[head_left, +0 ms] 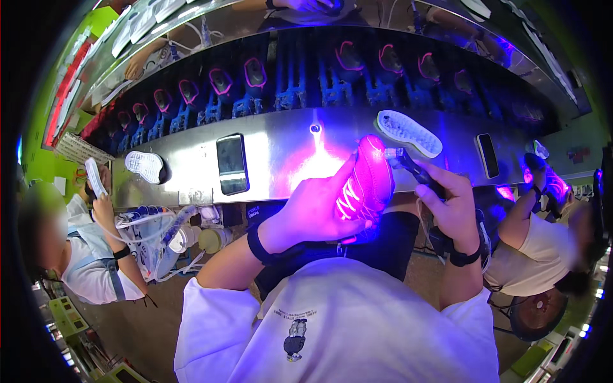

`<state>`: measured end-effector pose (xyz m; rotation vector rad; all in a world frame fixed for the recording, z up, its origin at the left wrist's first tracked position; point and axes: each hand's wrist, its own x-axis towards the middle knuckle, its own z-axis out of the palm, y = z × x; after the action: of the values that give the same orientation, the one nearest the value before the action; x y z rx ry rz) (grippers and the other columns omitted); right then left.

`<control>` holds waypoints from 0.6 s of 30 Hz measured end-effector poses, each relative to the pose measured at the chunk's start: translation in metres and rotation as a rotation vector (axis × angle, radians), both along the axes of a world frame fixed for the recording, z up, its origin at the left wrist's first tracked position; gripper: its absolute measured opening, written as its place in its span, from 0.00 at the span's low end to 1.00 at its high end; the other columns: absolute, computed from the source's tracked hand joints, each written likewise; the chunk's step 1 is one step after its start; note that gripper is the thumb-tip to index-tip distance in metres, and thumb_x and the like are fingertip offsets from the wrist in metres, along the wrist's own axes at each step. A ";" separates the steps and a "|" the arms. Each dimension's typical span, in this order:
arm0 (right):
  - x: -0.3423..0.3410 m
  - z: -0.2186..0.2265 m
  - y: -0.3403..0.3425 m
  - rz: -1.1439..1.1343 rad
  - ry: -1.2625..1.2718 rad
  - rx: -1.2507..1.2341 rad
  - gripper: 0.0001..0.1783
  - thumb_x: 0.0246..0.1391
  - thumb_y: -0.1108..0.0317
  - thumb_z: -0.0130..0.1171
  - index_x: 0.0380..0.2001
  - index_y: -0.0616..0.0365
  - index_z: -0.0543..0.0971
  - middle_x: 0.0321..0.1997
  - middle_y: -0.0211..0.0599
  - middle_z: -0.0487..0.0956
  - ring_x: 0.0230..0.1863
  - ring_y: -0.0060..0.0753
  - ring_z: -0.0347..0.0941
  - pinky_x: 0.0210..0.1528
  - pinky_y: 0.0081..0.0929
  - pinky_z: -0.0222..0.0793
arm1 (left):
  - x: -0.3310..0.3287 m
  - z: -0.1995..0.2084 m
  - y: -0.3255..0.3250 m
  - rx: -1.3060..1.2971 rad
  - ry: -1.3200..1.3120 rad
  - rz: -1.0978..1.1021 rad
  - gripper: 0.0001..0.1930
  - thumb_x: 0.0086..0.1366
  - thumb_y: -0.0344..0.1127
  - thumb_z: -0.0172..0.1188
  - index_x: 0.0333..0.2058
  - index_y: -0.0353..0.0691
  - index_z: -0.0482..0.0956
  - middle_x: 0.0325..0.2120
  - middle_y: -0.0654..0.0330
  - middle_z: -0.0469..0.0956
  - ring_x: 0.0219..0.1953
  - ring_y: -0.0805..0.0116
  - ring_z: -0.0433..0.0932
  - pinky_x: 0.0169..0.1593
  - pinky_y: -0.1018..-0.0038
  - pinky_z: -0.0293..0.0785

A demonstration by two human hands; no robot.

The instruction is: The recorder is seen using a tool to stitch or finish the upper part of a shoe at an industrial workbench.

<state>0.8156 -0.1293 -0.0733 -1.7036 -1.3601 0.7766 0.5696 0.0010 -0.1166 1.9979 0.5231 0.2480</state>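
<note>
My left hand [306, 207] grips a lace-up shoe upper [369, 173], which glows bright pink under violet light. Its toe points away from me and the laces face my left palm. In my right hand [452, 196] is a black-handled, brush-like tool [421, 173]. The pale tip of that tool meets the toe edge of the shoe, or lies right beside it; the glare hides which. Just beyond the tool, a white shoe sole [409, 133] lies on the metal bench [274, 131].
Two phones, one left [232, 164] and one right [488, 156], lie on the bench. Behind it runs a dark rack [294, 80] bearing several shoes [220, 81]. Co-workers sit on both sides, the left one holding a sole [96, 177]. Another sole [145, 166] lies near them.
</note>
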 end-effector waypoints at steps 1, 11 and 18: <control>0.002 0.001 -0.004 -0.005 -0.001 0.011 0.24 0.53 0.77 0.64 0.56 0.59 0.79 0.38 0.38 0.84 0.39 0.22 0.78 0.46 0.22 0.72 | 0.003 0.002 -0.002 0.011 -0.001 -0.005 0.57 0.51 0.54 0.74 0.70 0.34 0.49 0.48 0.47 0.81 0.47 0.50 0.84 0.53 0.63 0.79; 0.024 0.003 -0.023 0.032 0.031 -0.034 0.22 0.52 0.78 0.65 0.53 0.63 0.80 0.43 0.43 0.85 0.43 0.27 0.81 0.49 0.24 0.73 | 0.019 0.020 -0.009 -0.257 -0.063 -0.019 0.47 0.53 0.47 0.76 0.65 0.33 0.61 0.48 0.53 0.81 0.49 0.61 0.82 0.55 0.66 0.76; 0.028 -0.026 -0.025 -0.011 0.046 -0.104 0.20 0.53 0.77 0.66 0.51 0.64 0.81 0.45 0.43 0.85 0.45 0.28 0.80 0.51 0.25 0.72 | 0.034 -0.007 -0.010 -0.780 -0.163 0.074 0.28 0.64 0.38 0.67 0.58 0.33 0.69 0.44 0.59 0.80 0.43 0.73 0.81 0.47 0.75 0.77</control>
<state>0.8439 -0.1543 -0.0996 -1.7604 -1.2981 0.8891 0.6033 -0.0092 -0.1239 1.1927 0.4910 0.2068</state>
